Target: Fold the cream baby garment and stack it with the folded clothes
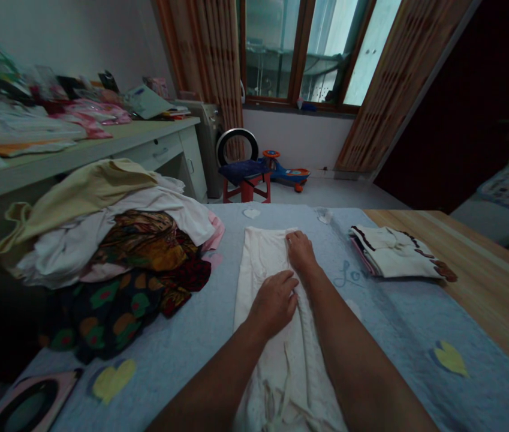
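The left hand (274, 303) and the right hand (301, 252) both lie flat on a long cream cloth (290, 378); neither hand is clenched, and neither is grasping the cloth; the fingers are open and rest on top. The cloth lies in the middle of a bed (182, 384) with a blue cover; it looks folded into a long strip, though the dim light makes the folds hard to see.

The long side of the cloth runs straight out from the person toward the window (303, 54); its far end points at the window, and its near end goes out of view at the bottom. The right hand is nearer the far end, with its fingers at the right edge; the left hand is nearer the person, on the middle of the cloth; both arms lie along the cloth.

A big heap of clothes (132, 252) sits just left of the cloth; a neat stack of folded white clothes (393, 255) sits farther off to the right, near a wooden surface (479, 288).
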Action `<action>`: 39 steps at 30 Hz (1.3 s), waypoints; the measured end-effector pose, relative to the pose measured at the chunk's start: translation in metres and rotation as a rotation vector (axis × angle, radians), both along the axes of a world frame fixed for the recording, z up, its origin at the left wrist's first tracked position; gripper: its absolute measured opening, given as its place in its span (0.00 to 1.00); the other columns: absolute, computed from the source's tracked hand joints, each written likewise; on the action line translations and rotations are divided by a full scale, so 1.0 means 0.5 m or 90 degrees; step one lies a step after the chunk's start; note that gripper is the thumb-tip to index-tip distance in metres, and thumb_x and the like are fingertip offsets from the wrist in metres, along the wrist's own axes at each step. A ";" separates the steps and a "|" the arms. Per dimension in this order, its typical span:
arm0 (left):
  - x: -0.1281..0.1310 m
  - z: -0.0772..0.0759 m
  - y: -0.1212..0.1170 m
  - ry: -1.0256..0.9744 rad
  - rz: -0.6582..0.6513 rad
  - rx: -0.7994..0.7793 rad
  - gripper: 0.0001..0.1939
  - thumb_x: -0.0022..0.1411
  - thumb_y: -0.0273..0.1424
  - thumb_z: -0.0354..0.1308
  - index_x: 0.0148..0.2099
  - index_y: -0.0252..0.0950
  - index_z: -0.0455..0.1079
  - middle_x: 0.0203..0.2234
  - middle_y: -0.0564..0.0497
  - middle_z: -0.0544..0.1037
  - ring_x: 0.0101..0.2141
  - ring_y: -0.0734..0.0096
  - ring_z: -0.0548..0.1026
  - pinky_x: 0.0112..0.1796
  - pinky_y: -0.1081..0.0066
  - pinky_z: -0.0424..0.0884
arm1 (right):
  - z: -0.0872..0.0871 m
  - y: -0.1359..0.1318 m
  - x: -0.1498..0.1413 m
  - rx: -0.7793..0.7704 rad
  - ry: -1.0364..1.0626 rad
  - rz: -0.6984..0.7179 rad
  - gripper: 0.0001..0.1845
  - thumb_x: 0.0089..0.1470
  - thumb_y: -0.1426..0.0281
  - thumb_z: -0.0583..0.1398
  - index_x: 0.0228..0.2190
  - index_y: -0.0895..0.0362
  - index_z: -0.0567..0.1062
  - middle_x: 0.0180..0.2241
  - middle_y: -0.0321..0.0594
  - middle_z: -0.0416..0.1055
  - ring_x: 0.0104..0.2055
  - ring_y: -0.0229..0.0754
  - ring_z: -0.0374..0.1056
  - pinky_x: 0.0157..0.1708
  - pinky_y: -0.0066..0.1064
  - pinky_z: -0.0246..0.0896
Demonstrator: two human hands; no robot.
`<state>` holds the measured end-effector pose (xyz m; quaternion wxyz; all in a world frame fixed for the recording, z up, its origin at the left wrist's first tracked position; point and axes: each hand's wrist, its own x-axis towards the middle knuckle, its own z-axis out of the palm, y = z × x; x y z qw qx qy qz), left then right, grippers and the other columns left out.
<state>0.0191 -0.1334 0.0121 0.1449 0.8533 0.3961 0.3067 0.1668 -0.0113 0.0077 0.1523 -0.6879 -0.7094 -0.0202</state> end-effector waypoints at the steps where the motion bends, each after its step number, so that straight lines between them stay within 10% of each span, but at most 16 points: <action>1: 0.000 0.001 0.000 -0.001 0.001 0.002 0.15 0.61 0.25 0.55 0.50 0.36 0.70 0.52 0.44 0.73 0.52 0.60 0.71 0.54 0.58 0.69 | -0.001 0.001 0.001 -0.004 -0.003 0.009 0.18 0.64 0.74 0.48 0.49 0.55 0.72 0.52 0.46 0.68 0.52 0.44 0.63 0.48 0.31 0.55; 17: 0.001 0.009 0.000 0.036 -0.001 -0.002 0.13 0.61 0.24 0.56 0.49 0.36 0.71 0.51 0.45 0.74 0.52 0.61 0.72 0.54 0.58 0.69 | 0.000 0.008 0.006 -0.006 0.017 0.059 0.24 0.60 0.77 0.50 0.56 0.58 0.67 0.62 0.48 0.59 0.60 0.45 0.58 0.57 0.33 0.51; 27: 0.000 0.006 0.000 0.025 -0.003 -0.006 0.14 0.61 0.25 0.55 0.50 0.35 0.71 0.51 0.44 0.74 0.52 0.60 0.71 0.54 0.58 0.68 | 0.028 -0.015 -0.016 -0.020 0.000 0.004 0.13 0.61 0.72 0.52 0.41 0.57 0.76 0.42 0.46 0.71 0.43 0.44 0.66 0.44 0.31 0.58; 39: 0.001 0.008 0.001 0.041 -0.008 -0.003 0.14 0.61 0.25 0.55 0.50 0.36 0.70 0.52 0.45 0.73 0.53 0.61 0.71 0.55 0.58 0.68 | 0.005 -0.010 -0.010 0.013 0.012 0.040 0.17 0.58 0.74 0.53 0.48 0.57 0.73 0.53 0.48 0.67 0.53 0.45 0.63 0.52 0.33 0.56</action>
